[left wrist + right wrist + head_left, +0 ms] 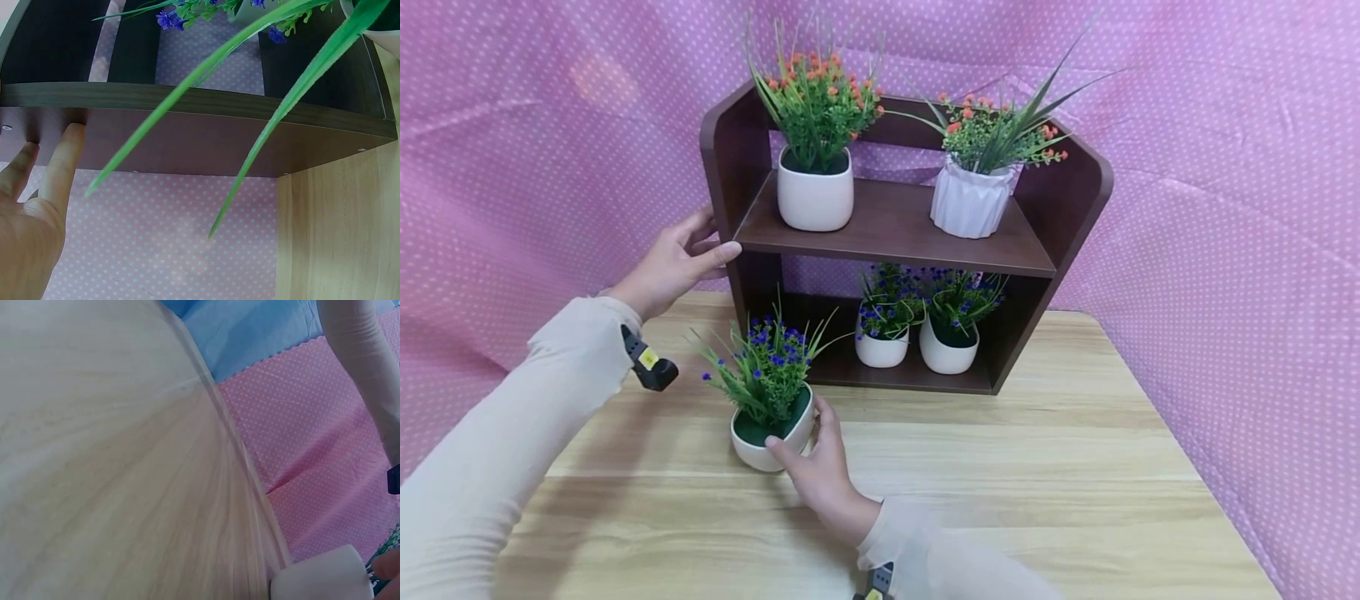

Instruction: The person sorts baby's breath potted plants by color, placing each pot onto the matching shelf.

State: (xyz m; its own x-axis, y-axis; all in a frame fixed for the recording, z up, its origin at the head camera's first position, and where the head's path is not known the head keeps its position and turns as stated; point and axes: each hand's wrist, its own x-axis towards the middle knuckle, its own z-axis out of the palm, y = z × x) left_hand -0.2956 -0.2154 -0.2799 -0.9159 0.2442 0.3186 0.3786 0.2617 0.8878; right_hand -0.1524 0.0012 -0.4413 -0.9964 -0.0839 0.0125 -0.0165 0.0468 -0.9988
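Observation:
My right hand (pixel 827 483) grips a white pot of artificial blue flowers (pixel 772 448), thumb over the rim and fingers along its right side. The pot tilts, in front of the lower left of a dark brown two-tier shelf (pixel 887 221). In the right wrist view only part of the white pot (pixel 322 578) and a fingertip (pixel 389 564) show, at the lower right corner. Against the shelf's left side panel rests my left hand (pixel 673 260). The left wrist view has its straight fingers (pixel 65 169) touching the panel's outer face (pixel 187 147).
On the upper tier stand a white pot with orange flowers (pixel 816 196) and a ribbed white pot with orange flowers (pixel 970 200). Two white pots with blue flowers (pixel 882 346) sit on the lower tier, toward the right. Pink dotted cloth (pixel 1225 208) hangs behind the wooden table (pixel 1037 467).

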